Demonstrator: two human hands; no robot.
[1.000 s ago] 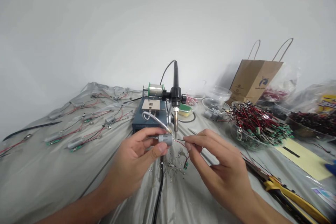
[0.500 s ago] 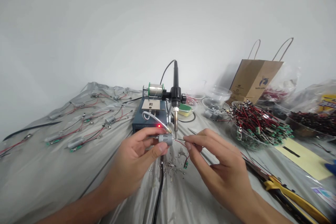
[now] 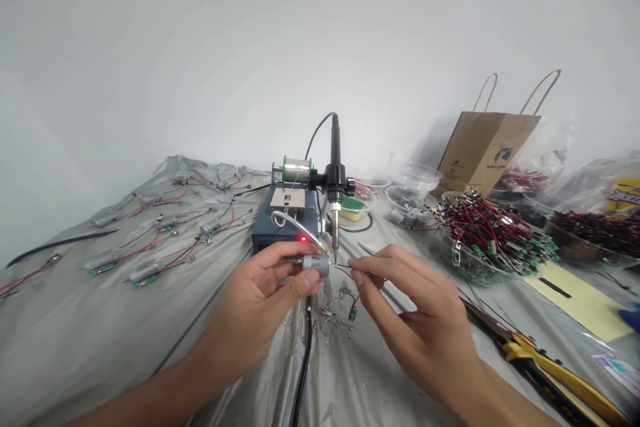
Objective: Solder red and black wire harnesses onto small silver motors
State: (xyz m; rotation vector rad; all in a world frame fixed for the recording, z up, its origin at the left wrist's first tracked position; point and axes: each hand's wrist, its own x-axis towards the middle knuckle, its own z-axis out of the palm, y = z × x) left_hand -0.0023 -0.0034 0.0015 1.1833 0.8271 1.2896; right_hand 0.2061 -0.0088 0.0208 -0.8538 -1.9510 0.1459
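My left hand (image 3: 260, 303) pinches a small grey cylindrical motor (image 3: 316, 264) between thumb and fingers, just under the tip of a soldering iron (image 3: 335, 197) that hangs point down from a bracket on the blue soldering station (image 3: 280, 227). My right hand (image 3: 423, 320) pinches a thin red wire (image 3: 343, 270) that runs to the motor's end near the iron tip. A small green board (image 3: 353, 313) dangles from the wire below my fingers. A solder feed tube (image 3: 300, 227) curves down to the same spot.
Wired motors (image 3: 145, 270) lie in rows on the grey sheet at left. Clear bowls of red-black leads (image 3: 493, 237) and motors (image 3: 407, 210), a brown paper bag (image 3: 483, 153), yellow-handled pliers (image 3: 555, 367) and a yellow sheet (image 3: 580, 297) sit at right. A black cable (image 3: 303, 367) runs toward me.
A red light has come on at the front of the soldering station. Both hands stay nearly still, holding motor and wire at the iron tip.
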